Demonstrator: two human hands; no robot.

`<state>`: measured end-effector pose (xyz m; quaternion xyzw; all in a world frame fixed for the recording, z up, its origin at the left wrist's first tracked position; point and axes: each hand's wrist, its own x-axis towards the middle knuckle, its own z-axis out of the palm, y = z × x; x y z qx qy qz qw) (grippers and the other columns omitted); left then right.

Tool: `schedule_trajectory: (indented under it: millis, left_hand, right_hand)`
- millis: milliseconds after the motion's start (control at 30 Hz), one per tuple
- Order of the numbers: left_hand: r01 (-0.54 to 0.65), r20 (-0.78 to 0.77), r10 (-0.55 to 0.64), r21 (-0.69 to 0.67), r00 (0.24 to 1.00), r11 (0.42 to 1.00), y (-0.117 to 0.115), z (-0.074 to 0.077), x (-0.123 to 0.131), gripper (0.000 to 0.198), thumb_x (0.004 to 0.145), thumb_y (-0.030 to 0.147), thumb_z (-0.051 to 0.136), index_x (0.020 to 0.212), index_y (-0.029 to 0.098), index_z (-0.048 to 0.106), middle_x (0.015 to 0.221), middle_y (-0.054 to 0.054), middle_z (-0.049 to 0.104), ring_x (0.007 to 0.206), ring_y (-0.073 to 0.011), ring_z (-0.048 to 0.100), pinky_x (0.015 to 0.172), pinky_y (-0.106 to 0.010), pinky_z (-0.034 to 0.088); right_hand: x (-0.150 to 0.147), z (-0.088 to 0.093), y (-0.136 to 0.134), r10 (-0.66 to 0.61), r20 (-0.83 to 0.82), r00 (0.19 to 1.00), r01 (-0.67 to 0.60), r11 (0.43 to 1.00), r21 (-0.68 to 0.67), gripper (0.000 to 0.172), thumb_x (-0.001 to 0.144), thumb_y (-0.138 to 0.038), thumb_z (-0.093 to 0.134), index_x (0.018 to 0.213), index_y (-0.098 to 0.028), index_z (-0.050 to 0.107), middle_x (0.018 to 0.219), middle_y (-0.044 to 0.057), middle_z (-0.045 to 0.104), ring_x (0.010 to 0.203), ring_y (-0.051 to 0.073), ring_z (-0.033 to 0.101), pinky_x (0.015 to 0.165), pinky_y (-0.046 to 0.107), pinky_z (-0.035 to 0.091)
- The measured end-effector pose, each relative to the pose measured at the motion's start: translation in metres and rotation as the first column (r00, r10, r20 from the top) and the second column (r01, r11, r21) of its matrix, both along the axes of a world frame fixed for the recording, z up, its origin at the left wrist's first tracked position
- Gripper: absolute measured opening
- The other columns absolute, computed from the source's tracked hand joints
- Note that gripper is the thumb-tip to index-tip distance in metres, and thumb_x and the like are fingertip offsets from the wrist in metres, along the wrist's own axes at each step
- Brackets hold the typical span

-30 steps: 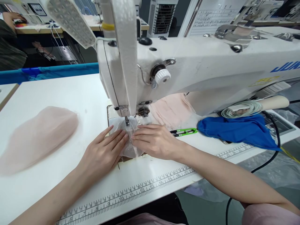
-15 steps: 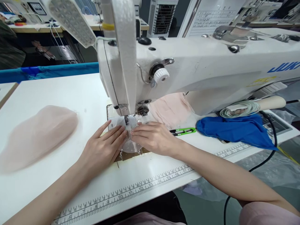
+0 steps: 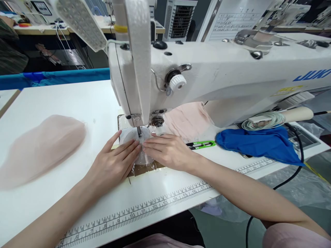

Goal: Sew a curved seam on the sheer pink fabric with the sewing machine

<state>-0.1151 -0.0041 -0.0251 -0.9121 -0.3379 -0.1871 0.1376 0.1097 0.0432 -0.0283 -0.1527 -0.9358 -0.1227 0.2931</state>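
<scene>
Under the needle [image 3: 139, 132] of the sewing machine [image 3: 222, 77], about mid-table [image 3: 77, 100], lies the sheer fabric piece [image 3: 142, 159]. The left hand [image 3: 113, 167] and right hand [image 3: 169, 151] press it flat, fingers stretched, grasping nothing. I judge that the 2 index fingertips are close enough to the needle to risk a prick. No container shows.
</scene>
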Motion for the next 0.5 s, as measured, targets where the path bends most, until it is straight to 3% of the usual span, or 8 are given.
schedule_trajectory:
  millis: [133,333,500]
  left_hand:
    - [-0.008,0.014,0.008,0.014,1.000,1.000,0.0033,-0.0002,-0.0005,0.033,0.095,0.014,0.047,0.126,0.015,0.059,0.121,-0.009,0.069,0.112,-0.0242,0.066,0.117,-0.059,0.031]
    - [0.035,-0.017,-0.033,0.065,0.999,0.997,-0.0006,0.0011,-0.0019,0.032,0.092,0.009,0.052,0.123,0.010,0.060,0.118,-0.012,0.070,0.109,-0.0222,0.067,0.119,-0.052,0.030]
    - [0.003,-0.010,-0.003,0.029,1.000,1.000,-0.0001,0.0005,-0.0029,0.032,0.094,0.012,0.050,0.124,0.013,0.059,0.118,-0.009,0.071,0.108,-0.0228,0.068,0.118,-0.057,0.030]
  right_hand:
    - [0.0001,-0.0006,-0.0003,-0.012,0.011,1.000,0.012,1.000,0.018,0.019,0.092,-0.008,0.055,0.090,-0.013,0.073,0.096,0.004,0.077,0.095,0.016,0.072,0.086,0.030,0.058]
    - [-0.0009,0.0002,-0.0023,-0.021,0.017,1.000,0.020,0.999,0.039,0.021,0.092,-0.007,0.054,0.085,-0.014,0.072,0.094,0.004,0.077,0.092,0.015,0.072,0.091,0.031,0.056]
    - [-0.0015,-0.0016,-0.0016,-0.038,0.014,0.999,0.037,0.998,0.055,0.021,0.093,-0.008,0.053,0.089,-0.014,0.072,0.093,0.003,0.077,0.092,0.015,0.071,0.090,0.030,0.056]
